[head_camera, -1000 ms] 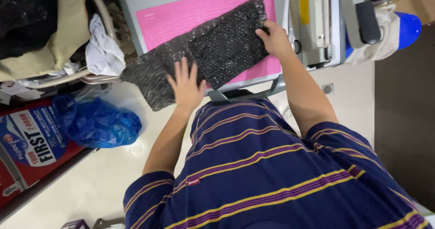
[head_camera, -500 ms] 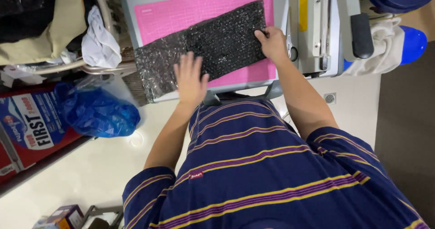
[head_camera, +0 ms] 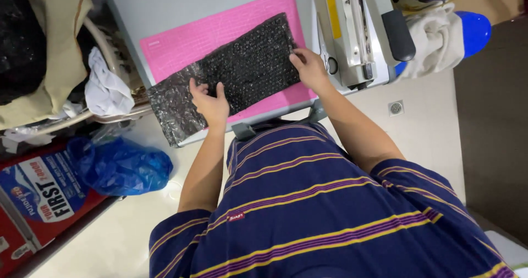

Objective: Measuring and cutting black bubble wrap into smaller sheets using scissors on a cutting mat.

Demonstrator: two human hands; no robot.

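Observation:
A sheet of black bubble wrap point(head_camera: 247, 69) lies across a pink cutting mat point(head_camera: 181, 47) on a grey table point(head_camera: 165, 3). The sheet's left end hangs over the table's edge. My left hand point(head_camera: 210, 102) rests flat on the sheet near its left part, fingers spread. My right hand point(head_camera: 309, 69) presses on the sheet's right edge, fingers curled over it. A striped navy shirt covers my body below.
A heat-sealing machine point(head_camera: 363, 30) with a black handle stands right of the mat. A blue plastic bag point(head_camera: 121, 168) and a red printed box point(head_camera: 38, 195) lie on the floor at left. Cloth and a white rag point(head_camera: 104, 91) pile in a basket at upper left.
The bubble wrap has been slid further onto the pink mat and laid flatter. My left hand has moved up onto the sheet; my right hand stays at its right edge.

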